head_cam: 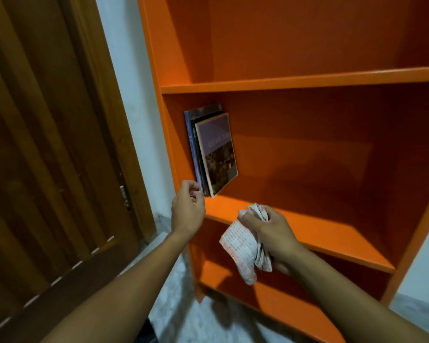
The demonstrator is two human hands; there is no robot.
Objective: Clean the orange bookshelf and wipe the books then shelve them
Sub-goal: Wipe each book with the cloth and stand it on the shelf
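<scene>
Hands come first: the right hand [270,231] grips a bunched checked cloth [243,248], while the left hand [187,209], fingers loosely curled, holds nothing beside the books [214,152] leaning against the orange bookshelf's [295,82] left wall.

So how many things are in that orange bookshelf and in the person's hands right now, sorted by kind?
Books: 3 that I can make out, standing together against the left wall of the orange bookshelf; the ones behind are mostly hidden.
Cloths: 1, a white and orange cloth in the right hand's grip.
Left hand: holds nothing.
Total: 4 things.
</scene>
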